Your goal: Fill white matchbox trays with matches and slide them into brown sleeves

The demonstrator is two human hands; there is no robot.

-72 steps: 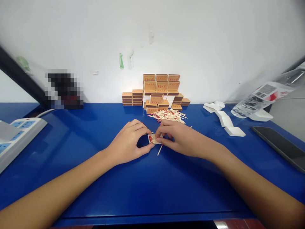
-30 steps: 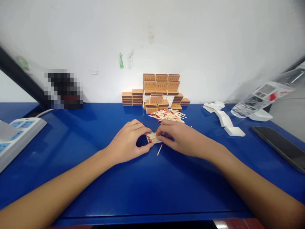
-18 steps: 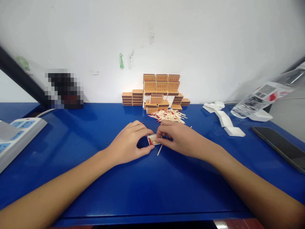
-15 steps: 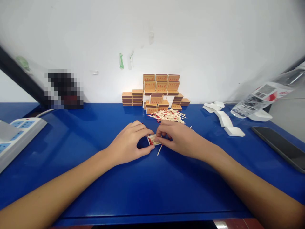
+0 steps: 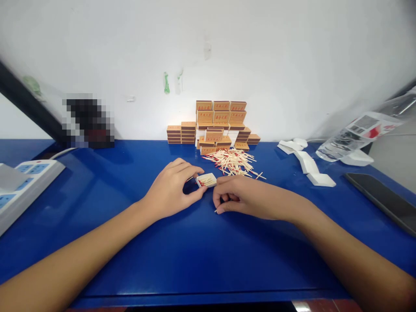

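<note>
A small white matchbox tray (image 5: 212, 185) with red-tipped matches in it sits between the thumb and fingers of my left hand (image 5: 173, 186), which grips it by the left end. My right hand (image 5: 242, 195) is just to the right and nearer to me, with thumb and fingertips pinched at the tabletop on a single match (image 5: 215, 211). Only the match's pale end shows; the fingers hide the rest. Beyond my right hand lies a heap of loose matches (image 5: 234, 162), with a few strays at its front.
Orange-and-brown matchboxes (image 5: 221, 117) are stacked against the wall behind the heap. On the right are folded white paper pieces (image 5: 305, 162), a tilted clear plastic bottle (image 5: 341, 141) and a black phone (image 5: 383, 199). A white power strip (image 5: 42, 186) lies on the left.
My right hand has left the tray, come slightly toward me and closed on the match lying in front. My left hand has shifted the tray slightly left and away from me.
</note>
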